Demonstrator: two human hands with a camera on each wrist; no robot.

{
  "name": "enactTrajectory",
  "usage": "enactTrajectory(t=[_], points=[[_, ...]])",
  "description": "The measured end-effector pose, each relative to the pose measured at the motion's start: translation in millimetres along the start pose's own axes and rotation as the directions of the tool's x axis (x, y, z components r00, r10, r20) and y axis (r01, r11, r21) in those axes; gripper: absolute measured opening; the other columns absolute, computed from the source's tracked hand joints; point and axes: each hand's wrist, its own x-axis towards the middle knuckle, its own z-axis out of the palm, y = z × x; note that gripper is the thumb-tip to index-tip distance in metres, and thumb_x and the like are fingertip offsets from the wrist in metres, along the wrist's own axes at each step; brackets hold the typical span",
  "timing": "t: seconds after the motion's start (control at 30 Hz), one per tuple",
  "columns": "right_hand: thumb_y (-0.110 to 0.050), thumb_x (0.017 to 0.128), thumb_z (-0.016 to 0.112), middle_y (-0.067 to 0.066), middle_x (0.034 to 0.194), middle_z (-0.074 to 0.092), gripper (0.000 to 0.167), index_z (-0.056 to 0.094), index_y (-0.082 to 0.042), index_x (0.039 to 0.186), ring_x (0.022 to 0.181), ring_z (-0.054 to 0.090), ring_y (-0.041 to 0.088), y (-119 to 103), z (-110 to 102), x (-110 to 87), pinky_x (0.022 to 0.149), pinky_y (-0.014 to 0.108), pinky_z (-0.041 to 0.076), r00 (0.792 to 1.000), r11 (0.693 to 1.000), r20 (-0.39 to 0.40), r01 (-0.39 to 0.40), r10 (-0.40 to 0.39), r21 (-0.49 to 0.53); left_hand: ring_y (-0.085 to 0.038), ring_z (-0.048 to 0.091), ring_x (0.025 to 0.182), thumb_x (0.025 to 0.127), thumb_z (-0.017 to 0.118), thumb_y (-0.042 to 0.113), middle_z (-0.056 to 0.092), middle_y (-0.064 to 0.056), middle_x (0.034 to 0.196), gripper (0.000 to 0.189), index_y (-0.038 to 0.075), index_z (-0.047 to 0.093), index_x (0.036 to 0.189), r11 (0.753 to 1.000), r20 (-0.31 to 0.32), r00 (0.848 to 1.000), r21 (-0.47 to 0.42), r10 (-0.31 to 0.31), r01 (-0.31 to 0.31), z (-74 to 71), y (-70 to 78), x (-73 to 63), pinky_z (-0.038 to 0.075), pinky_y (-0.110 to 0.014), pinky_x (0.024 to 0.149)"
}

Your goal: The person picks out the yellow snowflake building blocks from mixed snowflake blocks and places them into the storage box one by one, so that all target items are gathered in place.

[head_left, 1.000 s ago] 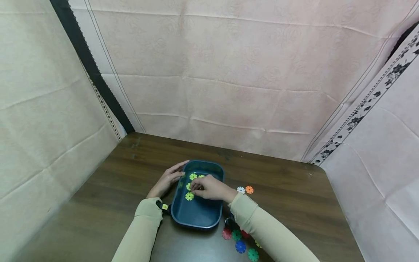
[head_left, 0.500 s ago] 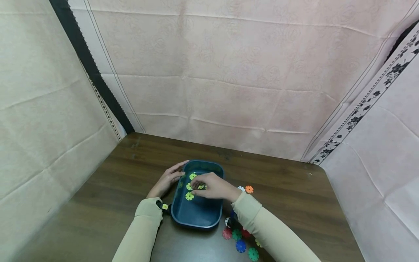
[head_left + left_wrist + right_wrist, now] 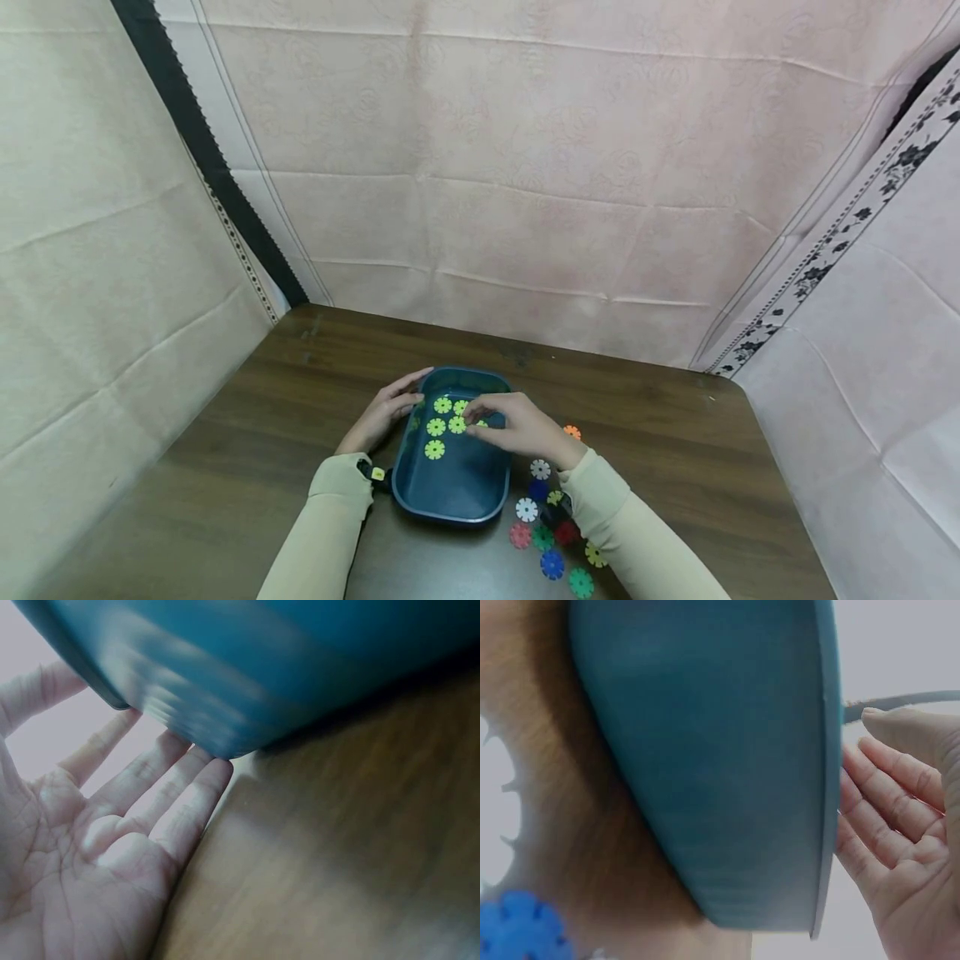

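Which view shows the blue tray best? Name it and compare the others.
The head view: it looks down into the blue tray, showing its floor and most of its rim. Both wrist views show only its outer wall and some rim, with its floor hidden.

We see a blue tray point(image 3: 452, 492) of smooth, plastic-looking make, its outer wall catching soft, glossy reflections in the left wrist view, on a wood-grained tabletop point(image 3: 255, 467) with a dull sheen toward the near side. The yellow discs point(image 3: 434, 450) inside look like flat, smooth plastic, as do the coloured discs point(image 3: 552, 565) on the wood. Behind, we find creased, matt cloth hangings point(image 3: 525, 133), faintly patterned, and softly matt fabric sleeves point(image 3: 652, 533)
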Motion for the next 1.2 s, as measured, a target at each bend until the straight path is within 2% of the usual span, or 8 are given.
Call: enactTrajectory(t=[0.2,0.33,0.43,0.7,0.87,0.97,1.1,1.2], points=[[-0.026,0.098,0.069,-0.004,0.107,0.072,0.017,0.070,-0.024,0.114,0.099,0.066,0.007,5,-6,-27.5,0.079,0.043,0.057,0.995,1.000,-0.098,-0.010,0.010,-0.001,-0.033,0.053,0.129,0.102,0.057,0.022,0.050,-0.008,0.148,0.049,0.028,0.049,0.150,1.000,-0.001,1.000,0.004,0.013,-0.013,0.7,0.5,-1.7,0.047,-0.040,0.102],[-0.026,0.098,0.068,-0.007,0.108,0.072,0.018,0.070,-0.022,0.115,0.102,0.066,0.010,8,-10,-50.3,0.085,0.051,0.056,0.989,0.999,-0.144,-0.031,0.036,0.040,-0.032,0.053,0.129,0.102,0.057,0.022,0.051,-0.007,0.147,0.048,0.028,0.050,0.149,1.000,-0.004,1.000,0.006,0.009,-0.009,0.8,0.7,-1.8,0.047,-0.040,0.102],[-0.027,0.099,0.068,-0.009,0.107,0.071,0.019,0.071,-0.019,0.115,0.100,0.067,0.010,11,-13,-68.9,0.085,0.050,0.056,0.981,0.997,-0.178,-0.064,0.072,0.051,-0.032,0.053,0.130,0.102,0.057,0.022,0.051,-0.007,0.147,0.048,0.029,0.050,0.150,1.000,-0.003,1.000,0.010,0.005,-0.005,0.9,-0.2,-1.0,0.048,-0.038,0.101],[-0.014,0.095,0.071,0.003,0.106,0.073,0.018,0.071,-0.019,0.113,0.096,0.070,0.015,23,-12,-117.8,0.085,0.048,0.057,0.945,0.984,-0.283,-0.138,0.164,0.109,-0.031,0.052,0.130,0.102,0.057,0.023,0.050,-0.006,0.149,0.049,0.028,0.049,0.150,1.000,-0.002,1.000,0.020,0.009,-0.009,-1.3,-0.9,-1.0,0.047,-0.037,0.102],[-0.006,0.093,0.072,0.009,0.103,0.073,0.019,0.071,-0.009,0.112,0.091,0.071,0.021,35,-13,-148.4,0.079,0.038,0.059,0.890,0.976,-0.400,-0.196,0.219,0.097,-0.030,0.052,0.130,0.102,0.058,0.025,0.049,-0.005,0.149,0.049,0.028,0.048,0.151,1.000,-0.006,1.000,0.021,0.022,-0.022,-3.2,-2.1,-0.8,0.047,-0.034,0.101],[-0.009,0.094,0.072,0.006,0.102,0.073,0.018,0.070,-0.006,0.112,0.089,0.070,0.019,44,-13,-168.8,0.075,0.030,0.058,0.830,0.961,-0.488,-0.263,0.269,0.082,-0.030,0.052,0.130,0.103,0.058,0.025,0.050,-0.006,0.149,0.049,0.028,0.048,0.151,0.999,0.002,1.000,0.021,0.025,-0.025,-3.3,-3.2,0.2,0.047,-0.032,0.100],[-0.020,0.095,0.073,-0.001,0.100,0.071,0.020,0.070,-0.010,0.113,0.087,0.066,0.013,49,-8,-191.4,0.072,0.026,0.054,0.742,0.917,-0.557,-0.388,0.373,0.098,-0.029,0.053,0.129,0.103,0.058,0.024,0.051,-0.006,0.147,0.048,0.029,0.049,0.150,1.000,0.004,1.000,0.018,0.017,-0.017,-2.6,-3.2,0.6,0.048,-0.033,0.100],[-0.027,0.092,0.076,-0.005,0.101,0.068,0.024,0.071,-0.015,0.112,0.089,0.061,0.011,52,-2,-198.7,0.072,0.026,0.051,0.724,0.886,-0.559,-0.461,0.404,0.042,-0.031,0.053,0.129,0.103,0.058,0.024,0.051,-0.007,0.147,0.048,0.029,0.049,0.150,1.000,0.004,1.000,0.020,0.018,-0.018,-2.2,-1.0,-0.5,0.048,-0.034,0.100]])
